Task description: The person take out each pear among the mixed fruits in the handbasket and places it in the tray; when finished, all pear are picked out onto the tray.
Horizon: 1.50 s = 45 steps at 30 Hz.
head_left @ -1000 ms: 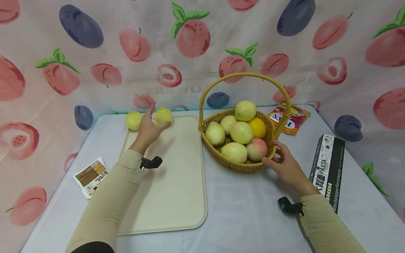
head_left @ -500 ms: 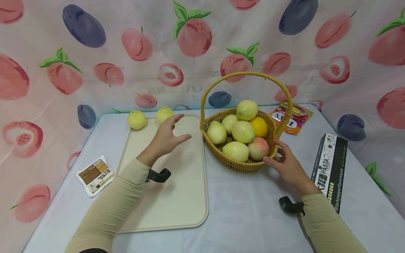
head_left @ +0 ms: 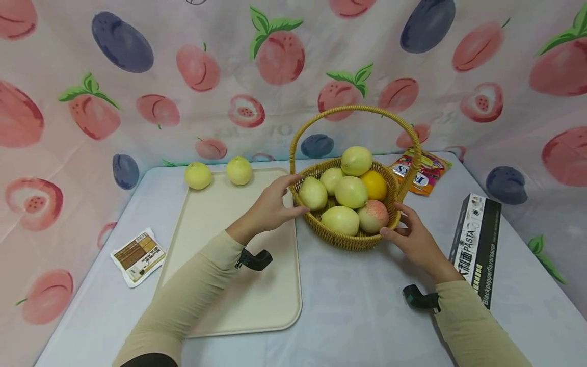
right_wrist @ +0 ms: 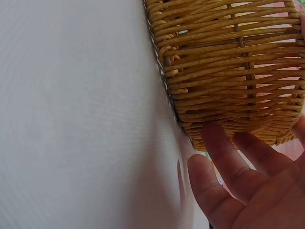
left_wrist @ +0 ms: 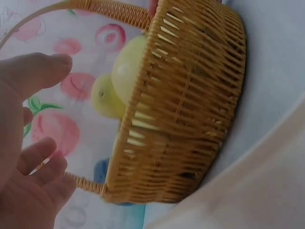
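A yellow-brown wicker basket with a tall handle stands right of the middle of the table. It holds several pale yellow-green fruits, an orange and a peach. My left hand is at the basket's left side, thumb and fingers spread apart; in the left wrist view nothing lies between them. With thumb and forefinger, my right hand holds the basket's right rim. In the right wrist view its other fingers lie loosely against or near the weave. Two pale yellow-green fruits sit at the tray's far end.
A cream tray lies left of the basket, under my left forearm. Left of it is a small white-and-brown packet. A red-orange snack bag lies behind the basket, and a black-and-white pasta box at the right.
My left hand has moved right and nearer, from the two fruits at the tray's far end, across the tray to the basket. The right hand keeps its place on the rim.
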Motion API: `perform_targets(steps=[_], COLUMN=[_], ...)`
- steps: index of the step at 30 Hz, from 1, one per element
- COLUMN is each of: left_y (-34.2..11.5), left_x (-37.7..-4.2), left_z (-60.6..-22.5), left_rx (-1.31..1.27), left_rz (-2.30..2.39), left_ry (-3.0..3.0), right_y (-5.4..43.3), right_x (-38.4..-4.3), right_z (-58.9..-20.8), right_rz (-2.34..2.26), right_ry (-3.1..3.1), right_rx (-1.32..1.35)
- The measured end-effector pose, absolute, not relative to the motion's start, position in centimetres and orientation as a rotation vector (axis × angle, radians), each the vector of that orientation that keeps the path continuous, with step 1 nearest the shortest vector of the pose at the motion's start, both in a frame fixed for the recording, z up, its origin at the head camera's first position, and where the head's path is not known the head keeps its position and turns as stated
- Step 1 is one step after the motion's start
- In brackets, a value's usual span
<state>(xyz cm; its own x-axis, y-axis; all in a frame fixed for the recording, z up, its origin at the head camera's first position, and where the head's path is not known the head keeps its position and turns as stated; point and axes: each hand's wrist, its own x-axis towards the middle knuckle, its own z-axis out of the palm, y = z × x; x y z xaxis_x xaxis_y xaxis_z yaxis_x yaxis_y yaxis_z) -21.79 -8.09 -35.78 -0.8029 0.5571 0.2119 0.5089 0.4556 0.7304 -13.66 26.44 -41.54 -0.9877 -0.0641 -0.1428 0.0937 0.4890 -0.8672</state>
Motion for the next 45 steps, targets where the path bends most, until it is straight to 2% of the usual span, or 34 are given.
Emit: perform_targets(steps=[22,45], left_y=[-1.6,1.4], left_x=[-23.7,-24.8], left_z=[-35.7,-36.4], left_rx=[1.015,0.927], left_rz=[1.187,1.193], left_ry=[2.546,2.488], right_y=[26.3,26.3], right_x=[-13.7,-13.6], right_z=[-41.2,-41.3], right_rz=[-1.522,-1.517], right_ry=[2.555,2.561], right_rx=[0.06,0.051])
